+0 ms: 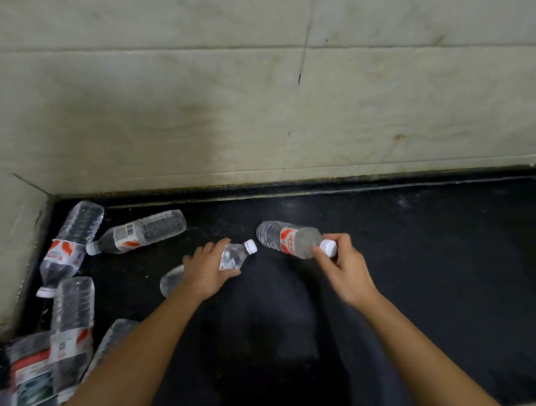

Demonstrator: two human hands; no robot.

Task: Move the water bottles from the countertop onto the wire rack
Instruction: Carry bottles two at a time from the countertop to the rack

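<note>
Clear water bottles with red-and-white labels lie on a black countertop [414,258]. My left hand [207,270] is wrapped over the middle of one lying bottle [236,255], whose white cap points right. My right hand [343,267] grips the capped neck of a second bottle [287,238], which tilts away to the left. Several more bottles lie at the left: one in the corner [70,243], one next to it [140,231], and others near the front left [72,325]. No wire rack is in view.
A pale tiled wall [257,97] rises behind the countertop and another wall closes the left side [10,242]. A packed bottle bundle with a green-and-red label [26,378] sits at the bottom left corner.
</note>
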